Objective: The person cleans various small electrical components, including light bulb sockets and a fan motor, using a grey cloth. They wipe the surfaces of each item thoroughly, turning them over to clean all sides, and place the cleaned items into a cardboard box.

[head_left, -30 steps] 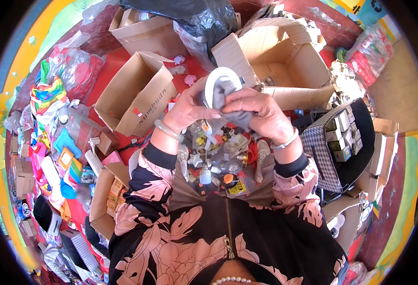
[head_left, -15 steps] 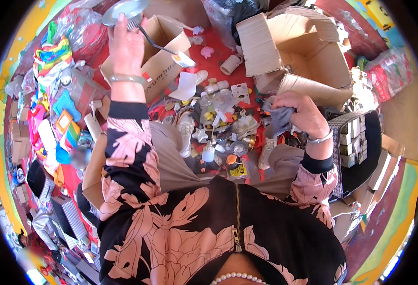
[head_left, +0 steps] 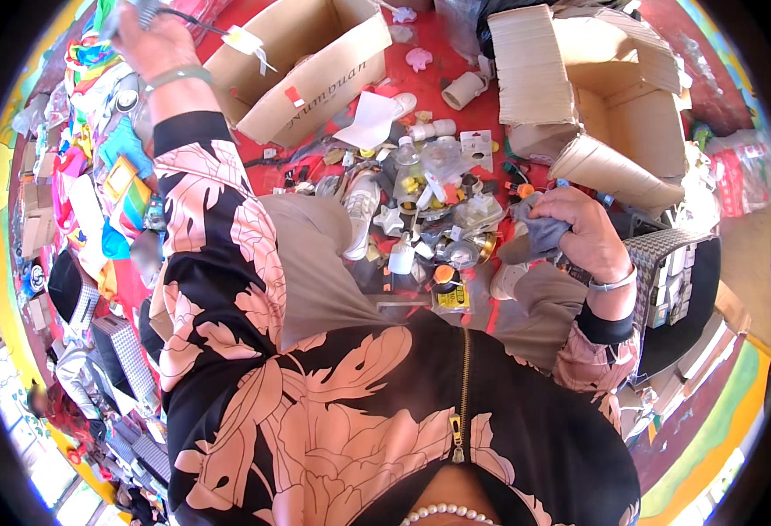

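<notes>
At the upper left, my left hand (head_left: 150,46) is closed around a grey item with a thin dark stem (head_left: 194,19). A white tag (head_left: 245,40) hangs at the stem's end. My fingers and the picture's rim hide most of the item, so its kind is unclear. On the right, my right hand (head_left: 578,223) grips a crumpled grey cloth (head_left: 543,230) above my right shoe (head_left: 508,280). Between my legs lies a heap of small goods, with a white star-shaped piece (head_left: 390,219), a small white bottle (head_left: 401,257) and a yellow-labelled packet (head_left: 452,298).
An open cardboard box (head_left: 315,110) stands ahead on the left, another box (head_left: 534,74) ahead on the right. A white cup-like cylinder (head_left: 465,89) lies between them on the red floor. Colourful goods (head_left: 124,145) pile up at the left; a black-and-white patterned case (head_left: 679,250) stands right.
My left hand has swung further left, away from the cardboard box, carrying the stemmed item. My right hand keeps its hold on the grey cloth. The whole view has shifted.
</notes>
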A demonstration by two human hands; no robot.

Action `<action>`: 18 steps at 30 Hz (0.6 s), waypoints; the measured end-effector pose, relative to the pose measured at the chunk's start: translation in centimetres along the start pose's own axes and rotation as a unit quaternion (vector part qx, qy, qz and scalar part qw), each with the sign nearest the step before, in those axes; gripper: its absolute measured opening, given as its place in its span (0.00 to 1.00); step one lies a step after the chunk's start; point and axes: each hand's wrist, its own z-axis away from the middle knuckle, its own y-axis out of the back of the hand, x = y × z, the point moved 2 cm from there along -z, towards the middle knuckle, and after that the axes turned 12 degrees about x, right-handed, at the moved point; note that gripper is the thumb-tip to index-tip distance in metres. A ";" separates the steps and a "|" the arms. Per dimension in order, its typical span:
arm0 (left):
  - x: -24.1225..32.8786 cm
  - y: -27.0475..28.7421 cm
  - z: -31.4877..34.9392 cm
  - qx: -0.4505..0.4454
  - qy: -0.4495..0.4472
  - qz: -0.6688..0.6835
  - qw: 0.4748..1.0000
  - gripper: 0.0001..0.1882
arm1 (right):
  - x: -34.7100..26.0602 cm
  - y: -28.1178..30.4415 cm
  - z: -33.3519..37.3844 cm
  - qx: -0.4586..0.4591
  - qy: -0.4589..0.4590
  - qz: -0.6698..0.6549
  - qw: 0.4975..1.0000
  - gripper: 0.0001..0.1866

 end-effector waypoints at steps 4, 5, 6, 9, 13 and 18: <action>1.2 -4.4 1.4 -0.058 -0.003 0.041 0.997 0.17 | -0.1 -1.0 -0.3 -0.018 0.013 0.014 1.000 0.21; 0.7 -5.0 1.9 -0.062 -0.008 0.038 0.997 0.17 | -0.3 -1.0 -0.5 -0.024 0.017 0.016 0.999 0.21; -0.2 -4.6 1.9 -0.063 -0.016 0.012 0.998 0.17 | -0.4 -1.1 -0.5 -0.030 0.020 0.018 0.999 0.21; -2.0 -1.7 1.7 -0.041 -0.072 -0.155 0.984 0.18 | -0.6 -1.1 -0.2 -0.032 0.012 0.019 0.999 0.22; -4.7 7.7 0.8 -0.047 -0.274 -0.638 0.718 0.21 | -0.9 -1.1 -0.3 -0.031 0.011 0.016 0.999 0.23; -10.0 16.9 2.7 0.027 0.034 -0.657 0.753 0.33 | -0.8 -1.0 -0.2 -0.043 0.016 0.015 0.999 0.23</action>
